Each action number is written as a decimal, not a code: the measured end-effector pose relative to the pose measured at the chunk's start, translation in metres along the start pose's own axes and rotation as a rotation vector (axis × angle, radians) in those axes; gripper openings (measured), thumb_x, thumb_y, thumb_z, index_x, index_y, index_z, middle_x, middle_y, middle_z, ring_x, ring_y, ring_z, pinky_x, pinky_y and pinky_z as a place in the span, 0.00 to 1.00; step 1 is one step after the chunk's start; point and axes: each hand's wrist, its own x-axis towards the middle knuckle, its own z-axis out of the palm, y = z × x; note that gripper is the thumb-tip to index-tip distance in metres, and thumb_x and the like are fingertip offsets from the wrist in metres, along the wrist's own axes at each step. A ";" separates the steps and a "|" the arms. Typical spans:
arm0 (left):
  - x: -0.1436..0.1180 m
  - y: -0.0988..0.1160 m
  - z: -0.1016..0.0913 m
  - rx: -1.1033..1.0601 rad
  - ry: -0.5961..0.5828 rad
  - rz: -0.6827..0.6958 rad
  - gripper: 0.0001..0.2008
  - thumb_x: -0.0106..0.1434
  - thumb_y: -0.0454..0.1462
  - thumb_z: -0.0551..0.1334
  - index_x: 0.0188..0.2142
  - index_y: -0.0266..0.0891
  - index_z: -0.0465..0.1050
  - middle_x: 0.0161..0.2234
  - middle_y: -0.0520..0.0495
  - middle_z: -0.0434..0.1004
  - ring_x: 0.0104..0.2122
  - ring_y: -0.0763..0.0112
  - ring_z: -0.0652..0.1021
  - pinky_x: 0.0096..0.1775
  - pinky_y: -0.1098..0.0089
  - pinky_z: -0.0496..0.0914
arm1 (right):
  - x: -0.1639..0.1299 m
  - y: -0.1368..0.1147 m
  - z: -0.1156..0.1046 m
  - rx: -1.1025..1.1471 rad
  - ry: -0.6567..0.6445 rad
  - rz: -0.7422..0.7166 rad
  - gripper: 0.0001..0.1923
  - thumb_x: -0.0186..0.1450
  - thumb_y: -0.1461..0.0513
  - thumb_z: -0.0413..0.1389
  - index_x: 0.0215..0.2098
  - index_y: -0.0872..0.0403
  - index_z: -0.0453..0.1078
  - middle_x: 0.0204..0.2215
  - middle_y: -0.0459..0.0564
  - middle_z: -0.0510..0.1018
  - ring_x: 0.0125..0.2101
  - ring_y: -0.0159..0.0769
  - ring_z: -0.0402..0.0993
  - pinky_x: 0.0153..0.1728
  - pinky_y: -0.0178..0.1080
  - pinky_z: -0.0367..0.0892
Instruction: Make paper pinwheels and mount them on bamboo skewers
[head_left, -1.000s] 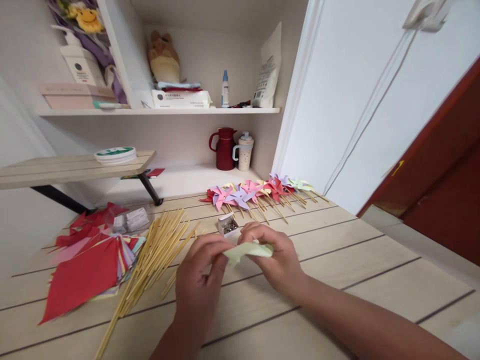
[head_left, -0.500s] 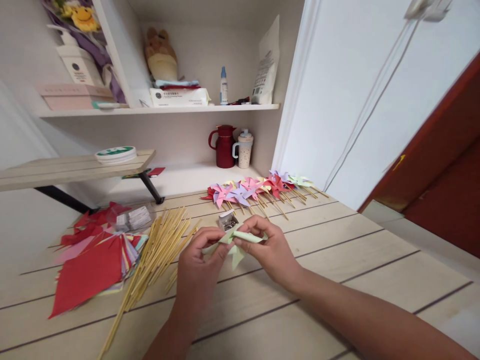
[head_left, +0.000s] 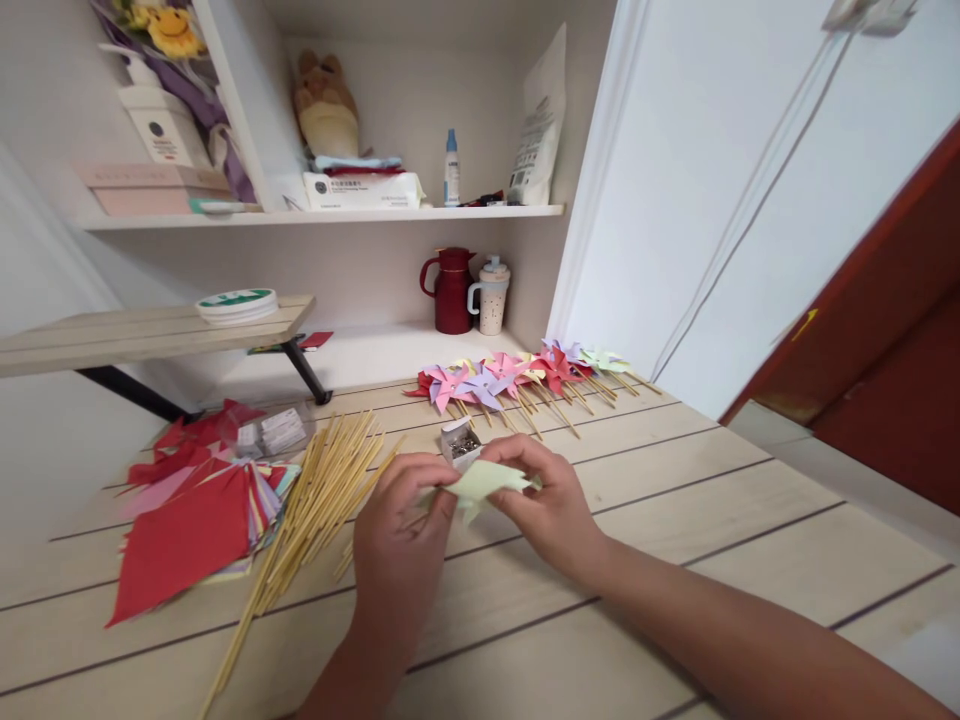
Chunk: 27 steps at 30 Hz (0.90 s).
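Between my two hands is a pale green paper pinwheel [head_left: 487, 482], held just above the table with its blades partly folded in. My left hand [head_left: 405, 520] pinches its left side between thumb and fingers. On its right side, my right hand [head_left: 544, 500] grips the paper the same way. Right behind the paper sits a small open box of metal pins [head_left: 460, 442]. Farther back lies a row of finished pinwheels [head_left: 495, 380] on sticks, in pink, purple, red, yellow and green. A loose bundle of thin wooden sticks [head_left: 319, 510] lies left of my left hand.
Stacked paper squares [head_left: 187, 530], red on top, lie at the left beside a clear container [head_left: 274, 432] of small white boxes. A raised wooden stand [head_left: 150, 335] rises behind them. A red jug [head_left: 453, 290] and a cup [head_left: 492, 297] stand at the back under a shelf [head_left: 337, 217].
The pale green paper has turned in my hands: its rolled edge pointed right before, and a flatter, broader face shows now. The view has shifted slightly.
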 end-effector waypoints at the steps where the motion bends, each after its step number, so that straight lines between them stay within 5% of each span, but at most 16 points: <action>1: -0.001 0.002 -0.002 0.047 0.005 0.101 0.07 0.62 0.30 0.65 0.34 0.44 0.78 0.35 0.52 0.80 0.38 0.71 0.80 0.40 0.72 0.73 | -0.001 0.000 -0.001 -0.046 0.002 -0.090 0.09 0.62 0.66 0.64 0.40 0.49 0.75 0.33 0.46 0.80 0.35 0.35 0.76 0.36 0.38 0.71; 5: -0.005 0.009 -0.007 0.228 0.003 0.401 0.11 0.64 0.27 0.62 0.39 0.43 0.77 0.37 0.50 0.80 0.38 0.71 0.79 0.41 0.71 0.73 | -0.002 -0.001 -0.005 -0.112 0.003 -0.355 0.14 0.62 0.69 0.63 0.43 0.47 0.74 0.34 0.47 0.80 0.37 0.38 0.75 0.44 0.45 0.71; 10: -0.007 0.012 -0.011 0.291 0.000 0.576 0.11 0.65 0.25 0.62 0.43 0.39 0.77 0.39 0.48 0.80 0.40 0.70 0.78 0.45 0.68 0.72 | -0.001 -0.004 -0.005 -0.084 -0.009 -0.415 0.19 0.63 0.68 0.64 0.50 0.45 0.72 0.33 0.48 0.82 0.36 0.40 0.75 0.45 0.48 0.70; 16: -0.006 0.011 -0.012 0.302 -0.002 0.651 0.11 0.63 0.24 0.64 0.43 0.35 0.77 0.39 0.45 0.80 0.42 0.69 0.78 0.48 0.66 0.72 | 0.002 -0.009 -0.008 -0.113 -0.097 -0.506 0.07 0.70 0.59 0.58 0.45 0.48 0.76 0.32 0.50 0.83 0.33 0.39 0.78 0.43 0.49 0.70; 27: -0.006 0.015 -0.012 0.284 0.005 0.642 0.10 0.64 0.24 0.63 0.42 0.35 0.78 0.39 0.45 0.81 0.41 0.70 0.78 0.47 0.67 0.72 | 0.003 -0.011 -0.010 -0.130 -0.087 -0.506 0.07 0.72 0.61 0.54 0.42 0.49 0.75 0.31 0.50 0.82 0.32 0.39 0.77 0.43 0.49 0.69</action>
